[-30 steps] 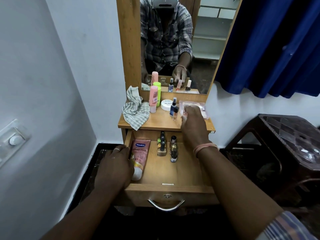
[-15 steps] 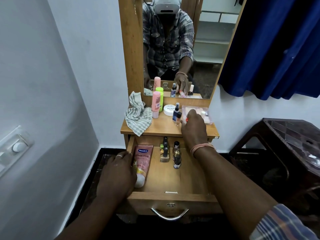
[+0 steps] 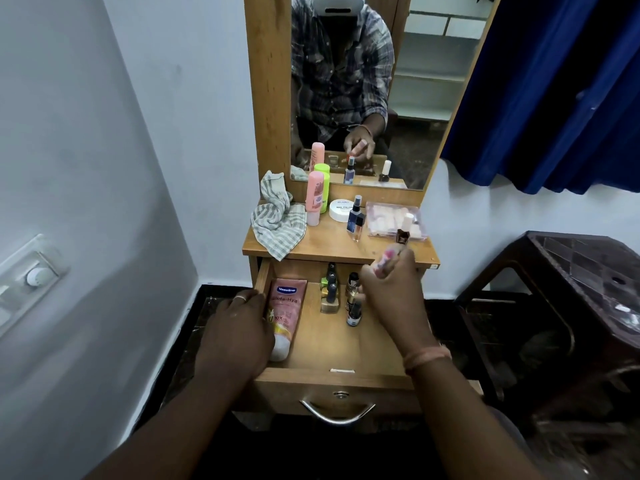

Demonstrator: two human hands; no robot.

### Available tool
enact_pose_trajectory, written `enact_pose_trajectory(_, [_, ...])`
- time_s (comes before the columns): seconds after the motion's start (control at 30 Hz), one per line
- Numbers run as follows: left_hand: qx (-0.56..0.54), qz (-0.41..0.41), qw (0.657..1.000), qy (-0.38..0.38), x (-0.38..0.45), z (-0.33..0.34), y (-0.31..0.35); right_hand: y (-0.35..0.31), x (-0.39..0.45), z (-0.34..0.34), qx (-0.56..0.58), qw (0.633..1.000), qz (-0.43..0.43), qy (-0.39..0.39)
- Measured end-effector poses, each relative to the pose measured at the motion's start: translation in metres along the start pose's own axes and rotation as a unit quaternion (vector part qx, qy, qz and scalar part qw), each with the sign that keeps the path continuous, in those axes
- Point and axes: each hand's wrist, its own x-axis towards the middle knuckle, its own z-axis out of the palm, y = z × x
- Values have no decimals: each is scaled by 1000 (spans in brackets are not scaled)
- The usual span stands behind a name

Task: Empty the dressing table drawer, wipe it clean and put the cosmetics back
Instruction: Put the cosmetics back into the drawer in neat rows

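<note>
**Small pink bottle held above the open drawer**

The right hand has its fingers curled round a small pink bottle with a dark cap, blurred, held over the back right of the open wooden drawer. The left hand grips the drawer's left wall, its fingers folded over the edge beside a soft pink Vaseline tube that lies flat with its white cap toward the front. Further in stand two short rows of small glass nail polish bottles, upright and close together. A curved metal handle sits on the drawer front.

On the smooth wooden tabletop are a crumpled checked cloth, a tall pink bottle just in front of a lime-green one, a round white jar, a slim dark spray bottle and a clear plastic pouch with pale contents.
</note>
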Motion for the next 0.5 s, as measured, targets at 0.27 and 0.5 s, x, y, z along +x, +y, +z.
enact_pose_trajectory(0.27, [0,-6,1000,1,-3,-4,3,52,-12,-11,-202,975,-8,-90])
enact_pose_trajectory(0.5, [11,-7,1000,-11,-3,-5,2,70,-5,-11,-245,962,-2,-118])
